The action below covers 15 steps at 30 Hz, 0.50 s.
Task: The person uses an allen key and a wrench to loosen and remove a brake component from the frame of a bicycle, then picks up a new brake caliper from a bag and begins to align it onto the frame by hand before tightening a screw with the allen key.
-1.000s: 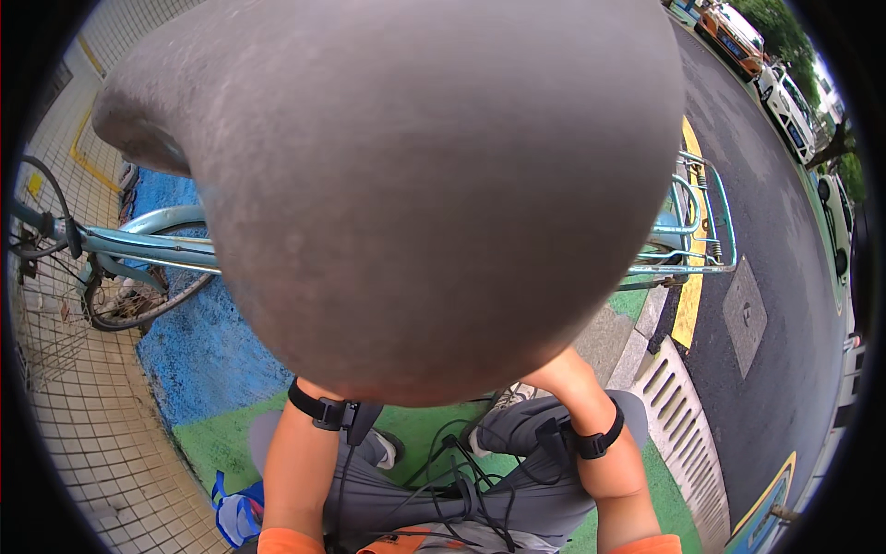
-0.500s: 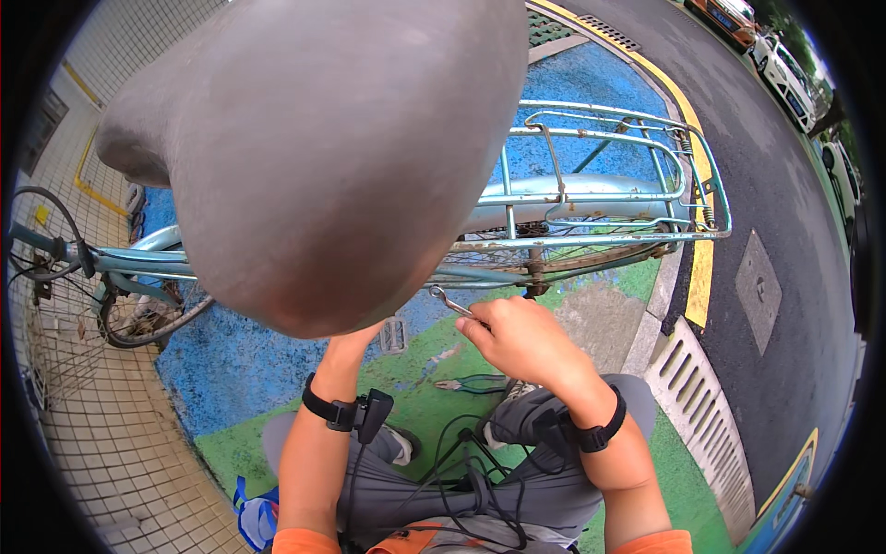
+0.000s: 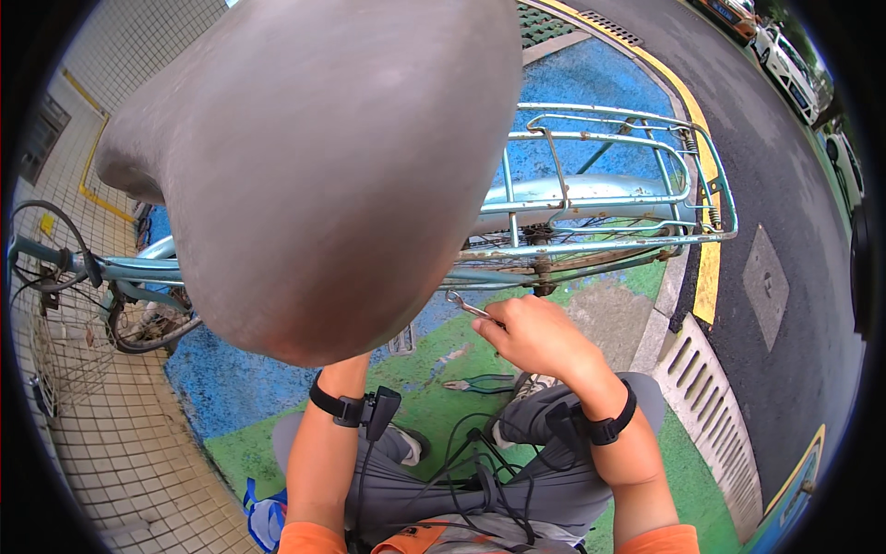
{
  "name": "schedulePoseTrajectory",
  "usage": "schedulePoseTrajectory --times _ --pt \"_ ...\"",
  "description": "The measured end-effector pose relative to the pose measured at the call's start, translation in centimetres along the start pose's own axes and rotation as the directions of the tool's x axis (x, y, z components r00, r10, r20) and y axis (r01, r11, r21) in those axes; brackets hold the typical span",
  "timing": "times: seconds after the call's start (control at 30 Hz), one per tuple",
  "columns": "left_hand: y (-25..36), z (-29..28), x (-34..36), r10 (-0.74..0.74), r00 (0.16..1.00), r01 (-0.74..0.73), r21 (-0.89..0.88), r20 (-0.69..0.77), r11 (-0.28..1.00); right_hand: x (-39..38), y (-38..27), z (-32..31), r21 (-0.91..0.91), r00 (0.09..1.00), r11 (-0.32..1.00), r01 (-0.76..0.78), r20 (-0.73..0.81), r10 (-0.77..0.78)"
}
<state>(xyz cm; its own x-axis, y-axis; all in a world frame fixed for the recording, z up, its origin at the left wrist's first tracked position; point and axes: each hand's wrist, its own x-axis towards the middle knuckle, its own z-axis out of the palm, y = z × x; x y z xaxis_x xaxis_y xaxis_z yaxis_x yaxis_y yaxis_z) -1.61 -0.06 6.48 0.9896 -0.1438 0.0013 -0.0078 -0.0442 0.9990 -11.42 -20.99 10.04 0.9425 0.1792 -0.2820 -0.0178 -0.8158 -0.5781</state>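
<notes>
The left forearm (image 3: 321, 462) rises from the lower edge, leaning slightly inward; beyond the left wrist (image 3: 349, 375) the left hand is hidden. The right forearm (image 3: 637, 475) slants up and inward to the right wrist (image 3: 595, 388), and the right hand (image 3: 540, 337) points left, its back turned upward, fingers curled under in a grip, thumb (image 3: 491, 332) reaching forward.

Pale tiling (image 3: 120, 452) far left; ground (image 3: 231, 383) painted blue and green. Blue-and-white bag (image 3: 266, 522) at lower left. Right side: slotted light drain cover (image 3: 709, 406), yellow kerb stripe (image 3: 708, 282), dark asphalt (image 3: 812, 295) with a gray plate (image 3: 765, 286) set in. Orange car (image 3: 727, 18) and white car (image 3: 787, 74), top right.
</notes>
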Motion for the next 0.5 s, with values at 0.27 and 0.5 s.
schedulePoseTrajectory --times 0.27,0.5 --pt "1.8 0.9 -0.8 0.007 0.996 -0.009 -0.020 -0.092 1.000 0.6 1.4 0.6 0.001 0.994 1.000 0.024 -0.104 -0.024" --pt "0.5 0.8 0.2 0.011 1.000 -0.012 0.054 0.003 0.998 1.3 1.4 0.4 0.063 0.904 0.972 0.228 -0.385 -0.187"
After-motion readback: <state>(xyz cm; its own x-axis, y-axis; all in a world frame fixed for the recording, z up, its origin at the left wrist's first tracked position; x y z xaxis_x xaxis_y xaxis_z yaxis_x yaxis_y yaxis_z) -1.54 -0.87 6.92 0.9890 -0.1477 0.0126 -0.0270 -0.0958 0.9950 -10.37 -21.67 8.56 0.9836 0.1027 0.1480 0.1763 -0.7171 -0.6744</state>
